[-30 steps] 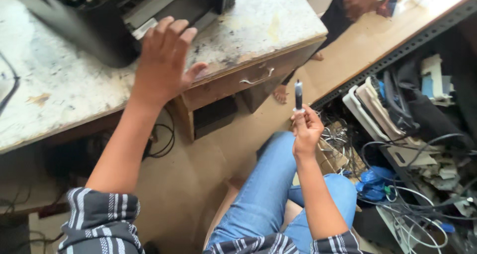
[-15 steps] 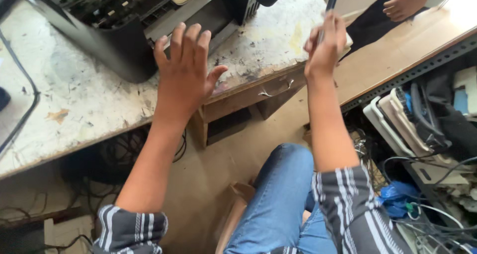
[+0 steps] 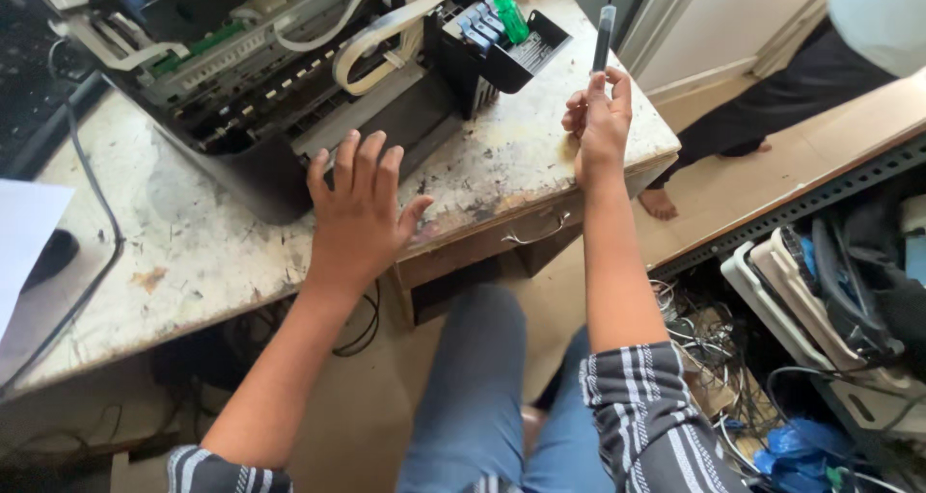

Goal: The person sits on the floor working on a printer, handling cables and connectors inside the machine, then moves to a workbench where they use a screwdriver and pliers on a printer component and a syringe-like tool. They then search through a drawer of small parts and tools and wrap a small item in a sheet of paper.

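My right hand (image 3: 598,122) holds a slim syringe (image 3: 603,35) filled with dark ink upright between its fingertips, above the right end of the stained table (image 3: 193,271). My left hand (image 3: 359,213) hovers flat with spread fingers over the table edge, just in front of an opened black printer (image 3: 289,78). The printer's cover is off, showing white ribbon cables (image 3: 386,25) and a black cartridge carriage (image 3: 492,49). A green bottle (image 3: 504,6) stands at the carriage.
A drawer with a metal handle (image 3: 535,234) sits under the table edge. Another person's dark trouser leg and bare foot (image 3: 661,204) are at the right. A metal shelf (image 3: 820,281) with printer parts and tangled cables stands at the lower right. White paper (image 3: 24,232) lies at the left.
My right hand has risen from knee height to above the table's right end, carrying the syringe. My view has tilted up, and the open printer now shows in full.
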Available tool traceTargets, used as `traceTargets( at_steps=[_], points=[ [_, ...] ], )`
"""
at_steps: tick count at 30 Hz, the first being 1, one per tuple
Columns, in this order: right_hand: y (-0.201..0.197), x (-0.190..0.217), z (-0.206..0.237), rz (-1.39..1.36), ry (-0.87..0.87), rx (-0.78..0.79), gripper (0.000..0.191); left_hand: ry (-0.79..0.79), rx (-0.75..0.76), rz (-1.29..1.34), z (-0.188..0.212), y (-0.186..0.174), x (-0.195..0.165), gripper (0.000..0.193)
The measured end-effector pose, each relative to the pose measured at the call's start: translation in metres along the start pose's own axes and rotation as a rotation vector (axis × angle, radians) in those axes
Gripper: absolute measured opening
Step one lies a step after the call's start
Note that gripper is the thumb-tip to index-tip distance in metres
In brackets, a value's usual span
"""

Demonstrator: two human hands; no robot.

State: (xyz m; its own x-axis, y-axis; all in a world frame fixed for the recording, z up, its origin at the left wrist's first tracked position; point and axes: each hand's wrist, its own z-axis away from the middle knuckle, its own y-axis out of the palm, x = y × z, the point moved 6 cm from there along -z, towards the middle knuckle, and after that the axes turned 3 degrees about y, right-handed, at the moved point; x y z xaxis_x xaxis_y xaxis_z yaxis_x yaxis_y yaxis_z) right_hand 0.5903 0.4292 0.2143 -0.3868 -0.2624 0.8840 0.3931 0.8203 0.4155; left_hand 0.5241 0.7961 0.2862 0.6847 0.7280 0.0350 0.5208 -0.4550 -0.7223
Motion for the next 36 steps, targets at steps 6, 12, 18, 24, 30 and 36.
traceTargets(
  at_steps=[6,12,18,24,30,36],
  points=[
    [0.005,0.000,-0.001,0.077,-0.011,0.011,0.030,-0.022,0.021,-0.022,0.005,0.000,-0.004,0.064],
    [0.005,-0.001,0.003,0.151,0.015,0.010,0.031,0.002,0.058,-0.046,-0.003,0.000,-0.007,0.062],
    [-0.003,-0.015,0.001,0.198,0.063,-0.097,0.034,0.013,0.096,-0.032,-0.005,0.004,-0.003,0.054],
    [0.001,-0.005,0.004,0.104,0.023,-0.057,0.037,0.016,0.077,-0.049,-0.007,-0.004,-0.012,0.054],
    [0.005,0.008,0.016,0.247,-0.001,-0.156,0.037,0.039,-0.065,0.171,-0.023,-0.021,-0.033,0.024],
    [0.003,0.011,0.020,0.259,-0.014,-0.185,0.035,-0.069,-0.208,0.663,-0.091,0.015,-0.037,0.036]
  ],
)
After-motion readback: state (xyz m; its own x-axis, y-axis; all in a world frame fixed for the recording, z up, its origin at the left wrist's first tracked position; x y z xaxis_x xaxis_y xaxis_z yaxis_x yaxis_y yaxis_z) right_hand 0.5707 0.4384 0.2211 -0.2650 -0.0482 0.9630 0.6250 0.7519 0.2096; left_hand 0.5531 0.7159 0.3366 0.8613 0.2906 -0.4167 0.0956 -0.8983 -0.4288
